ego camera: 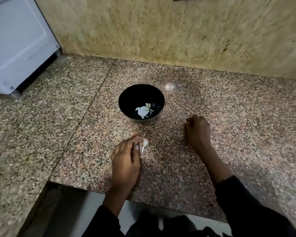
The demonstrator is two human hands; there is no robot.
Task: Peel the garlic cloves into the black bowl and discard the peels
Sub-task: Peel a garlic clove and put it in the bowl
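My left hand [126, 161] lay on the granite counter [229, 103], on the near side of the black bowl [141, 102]. Its thumb and forefinger were close together at a small white garlic piece [144, 144]. The picture was blurred there, so I could not tell if I pinched the piece or only touched it. The piece was long and thin; its wider end pointed away toward the bowl and its narrow end pointed back to me. My right hand [197, 130] rested to the right of the bowl, a little nearer to me, with the fingers curled into a loose fist and nothing visible in it. Inside the bowl, on the near part of its bottom, lay a white garlic heap [143, 110]. Far to the left of the bowl stood a white appliance [17, 43], and behind the bowl rose a yellowish stone wall [161, 31].
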